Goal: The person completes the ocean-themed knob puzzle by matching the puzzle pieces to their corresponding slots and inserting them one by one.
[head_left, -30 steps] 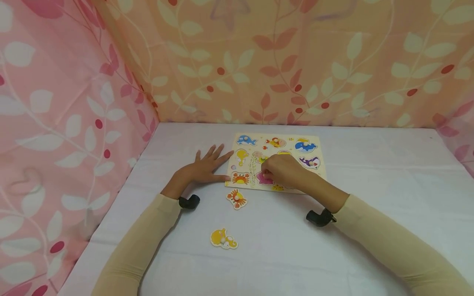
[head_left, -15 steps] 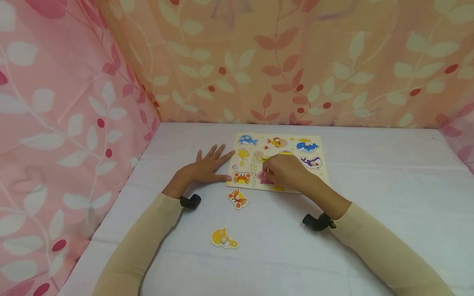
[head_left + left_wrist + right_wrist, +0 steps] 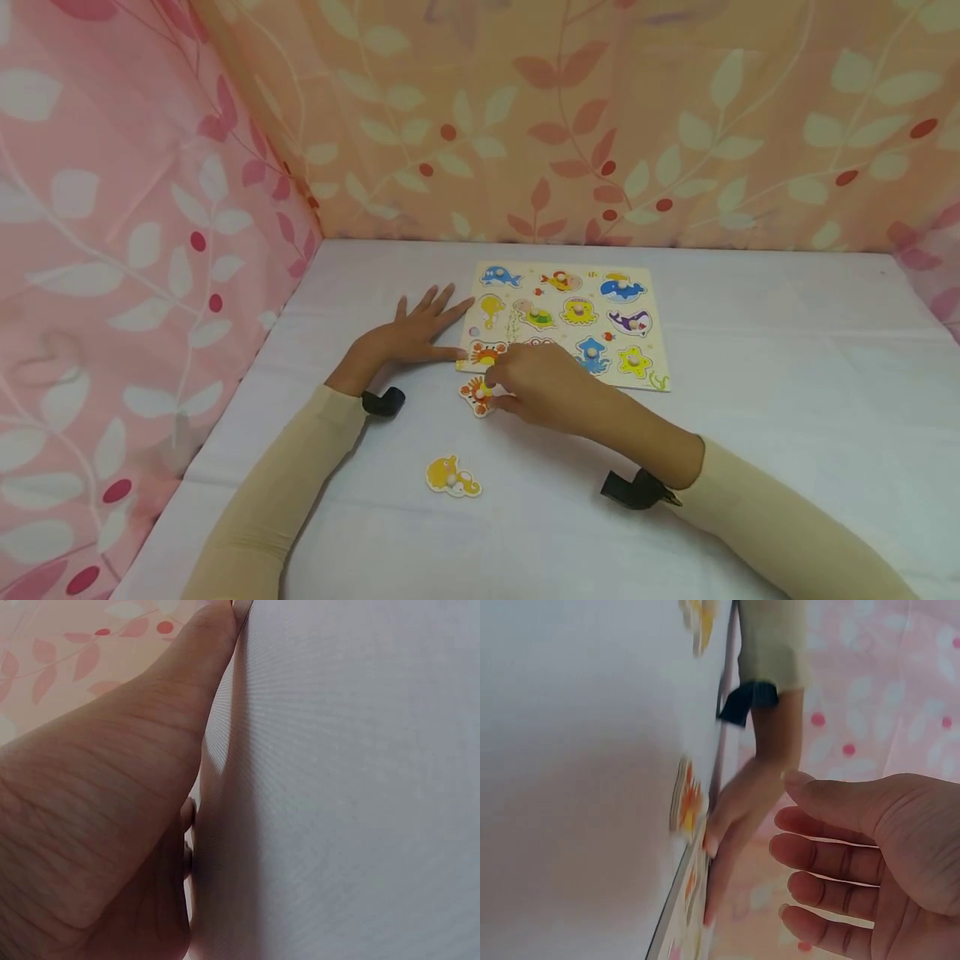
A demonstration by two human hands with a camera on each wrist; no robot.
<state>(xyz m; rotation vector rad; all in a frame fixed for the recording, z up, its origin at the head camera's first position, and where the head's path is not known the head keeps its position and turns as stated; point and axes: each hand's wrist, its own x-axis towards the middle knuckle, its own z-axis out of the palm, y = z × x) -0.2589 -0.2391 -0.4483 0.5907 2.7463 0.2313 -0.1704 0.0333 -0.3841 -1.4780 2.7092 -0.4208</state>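
A wooden peg puzzle board (image 3: 528, 283) with sea animals lies on the table. My left hand (image 3: 408, 337) rests flat with fingers spread, its thumb and index finger touching the board's left edge. Just off the near edge lies a loose orange crab piece (image 3: 474, 395) with a knob. My right hand (image 3: 551, 387) hovers at this piece and hides its right side. In the right wrist view, the right fingers and thumb (image 3: 802, 780) are loosely bent and apart, with nothing between them. The hand also covers part of the board's near row.
A loose yellow seahorse piece (image 3: 453, 477) lies nearer to me on the white tablecloth (image 3: 765, 325). Seated pieces include an octopus (image 3: 579, 312), a squid (image 3: 591, 357) and a yellow starfish (image 3: 634, 362). Leaf-patterned curtains (image 3: 480, 167) border the table.
My right hand has left the pink piece in the board's near row and moved left and toward me, over to the crab piece. The left hand has stayed in place.
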